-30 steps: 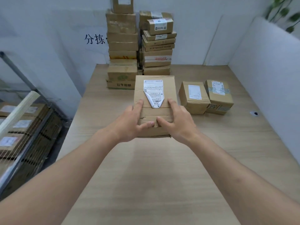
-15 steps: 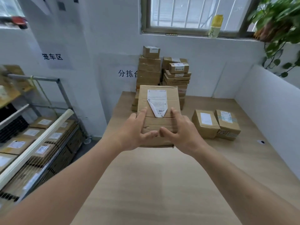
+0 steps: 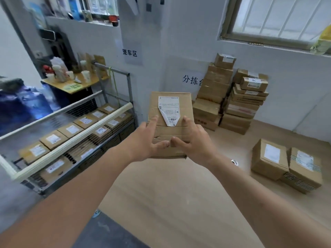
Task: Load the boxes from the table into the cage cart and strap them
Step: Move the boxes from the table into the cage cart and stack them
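I'm gripping one box (image 3: 170, 122) with both hands' fingers (image 3: 184, 122); cage cart (image 3: 71, 122) is filling up, stacks (image 3: 232, 99) are waiting on the tabletop (image 3: 179, 194), strapping not done.

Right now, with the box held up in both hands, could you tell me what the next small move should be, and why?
Probably swing the box left toward the cage cart. The left hand and right hand both grip it above the table, and the cart, already holding rows of labelled boxes, stands to the left.
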A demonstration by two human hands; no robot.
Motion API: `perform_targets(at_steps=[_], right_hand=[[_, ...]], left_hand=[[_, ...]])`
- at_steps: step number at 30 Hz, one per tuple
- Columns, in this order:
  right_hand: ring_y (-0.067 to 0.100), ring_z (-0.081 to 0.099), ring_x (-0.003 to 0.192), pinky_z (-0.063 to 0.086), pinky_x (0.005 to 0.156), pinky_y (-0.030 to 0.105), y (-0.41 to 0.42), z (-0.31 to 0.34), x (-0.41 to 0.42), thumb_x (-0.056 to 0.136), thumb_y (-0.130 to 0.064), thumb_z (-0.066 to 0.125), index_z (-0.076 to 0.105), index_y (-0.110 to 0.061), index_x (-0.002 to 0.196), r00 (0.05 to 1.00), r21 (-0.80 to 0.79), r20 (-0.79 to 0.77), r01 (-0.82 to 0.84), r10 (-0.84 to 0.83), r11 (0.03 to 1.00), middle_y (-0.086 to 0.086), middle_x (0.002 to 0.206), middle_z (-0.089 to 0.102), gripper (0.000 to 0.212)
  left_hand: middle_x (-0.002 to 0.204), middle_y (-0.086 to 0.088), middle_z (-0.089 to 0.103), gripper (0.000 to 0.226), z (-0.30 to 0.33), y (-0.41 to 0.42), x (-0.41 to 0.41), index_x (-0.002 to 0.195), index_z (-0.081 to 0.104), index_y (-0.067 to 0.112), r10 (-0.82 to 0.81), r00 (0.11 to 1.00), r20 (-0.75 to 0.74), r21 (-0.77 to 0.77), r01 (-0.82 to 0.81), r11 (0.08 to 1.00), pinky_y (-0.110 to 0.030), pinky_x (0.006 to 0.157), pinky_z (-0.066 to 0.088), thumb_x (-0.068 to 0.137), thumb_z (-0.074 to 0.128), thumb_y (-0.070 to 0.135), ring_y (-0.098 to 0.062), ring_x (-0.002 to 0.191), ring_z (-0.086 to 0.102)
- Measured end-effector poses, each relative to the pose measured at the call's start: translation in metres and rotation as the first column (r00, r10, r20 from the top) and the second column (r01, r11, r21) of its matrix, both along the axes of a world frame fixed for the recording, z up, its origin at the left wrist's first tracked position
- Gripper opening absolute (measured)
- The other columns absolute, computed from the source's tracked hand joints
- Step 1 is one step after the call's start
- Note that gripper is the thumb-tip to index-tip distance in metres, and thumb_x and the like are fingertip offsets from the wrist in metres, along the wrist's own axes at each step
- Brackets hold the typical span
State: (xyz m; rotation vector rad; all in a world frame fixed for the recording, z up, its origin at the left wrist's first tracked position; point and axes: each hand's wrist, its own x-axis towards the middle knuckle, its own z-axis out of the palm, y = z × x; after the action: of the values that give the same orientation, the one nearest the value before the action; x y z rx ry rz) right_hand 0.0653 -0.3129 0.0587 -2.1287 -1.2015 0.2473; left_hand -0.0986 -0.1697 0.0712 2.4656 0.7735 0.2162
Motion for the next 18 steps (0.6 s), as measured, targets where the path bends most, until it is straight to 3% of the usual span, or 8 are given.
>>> perform_targets(at_steps=[6, 10, 14, 18], right_hand=[[0.023, 0.047, 0.132, 0.047, 0.102, 0.037, 0.049, -0.006, -0.053, 0.092, -0.058, 0.067, 0.019, -0.035, 0.163, 0.985, -0.033, -0.018, -0.174, 0.173, 0.984, 0.006, 0.146, 0.044, 0.088], [0.023, 0.054, 0.122, 0.050, 0.096, 0.039, 0.095, -0.013, -0.097, 0.090, -0.061, 0.066, 0.026, -0.040, 0.157, 0.962, -0.035, -0.025, -0.273, 0.273, 0.961, 0.005, 0.134, 0.049, 0.081], [0.025, 0.052, 0.124, 0.050, 0.101, 0.045, 0.148, -0.022, -0.150, 0.091, -0.060, 0.066, 0.022, -0.039, 0.159, 0.943, -0.057, -0.042, -0.331, 0.329, 0.942, 0.006, 0.137, 0.047, 0.084], [0.014, 0.045, 0.112, 0.041, 0.092, 0.030, 0.209, -0.034, -0.207, 0.094, -0.056, 0.065, 0.019, -0.036, 0.162, 0.927, -0.057, -0.054, -0.373, 0.370, 0.926, 0.006, 0.142, 0.045, 0.085]], left_hand=[[0.161, -0.009, 0.031, 0.107, -0.016, 0.028, -0.074, 0.164, 0.000, 0.036, 0.158, 0.988, 0.004, -0.006, -0.158, 0.987, -0.047, 0.115, 0.041, 0.086, 0.060, 0.078, -0.028, 0.144, 0.040], [0.165, -0.007, 0.028, 0.107, -0.027, 0.056, -0.129, 0.165, 0.001, 0.033, 0.249, 0.968, 0.027, -0.024, -0.248, 0.968, -0.043, 0.119, 0.037, 0.087, 0.061, 0.074, -0.024, 0.147, 0.036], [0.168, -0.007, 0.025, 0.110, -0.041, 0.100, -0.187, 0.165, 0.000, 0.035, 0.312, 0.950, 0.001, -0.020, -0.312, 0.950, -0.045, 0.120, 0.035, 0.083, 0.057, 0.081, -0.025, 0.150, 0.033], [0.162, -0.009, 0.033, 0.108, -0.052, 0.155, -0.248, 0.164, 0.000, 0.037, 0.348, 0.937, -0.036, 0.000, -0.348, 0.937, -0.047, 0.117, 0.039, 0.083, 0.056, 0.082, -0.026, 0.145, 0.039]])
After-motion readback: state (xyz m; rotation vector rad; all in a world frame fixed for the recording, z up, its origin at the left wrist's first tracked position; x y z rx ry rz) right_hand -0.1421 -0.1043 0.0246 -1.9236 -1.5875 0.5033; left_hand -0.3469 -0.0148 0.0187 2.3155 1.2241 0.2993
